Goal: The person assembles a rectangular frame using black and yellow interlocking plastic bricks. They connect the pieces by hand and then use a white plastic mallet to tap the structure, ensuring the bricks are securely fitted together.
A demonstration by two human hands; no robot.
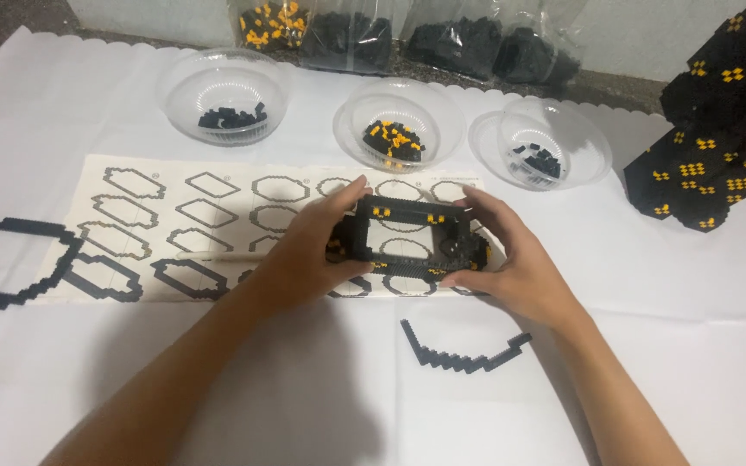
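Both hands, left hand (317, 250) and right hand (511, 259), grip closed on a half-built black-and-yellow brick frame (412, 237); a loose curved strip (464, 354) lies unattached just below.

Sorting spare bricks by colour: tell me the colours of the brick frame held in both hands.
Black with small yellow-orange accents, seen in the head view: brick frame.

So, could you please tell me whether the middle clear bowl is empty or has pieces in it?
Not empty: the middle clear bowl holds a small heap of black and orange pieces, filling only its bottom.
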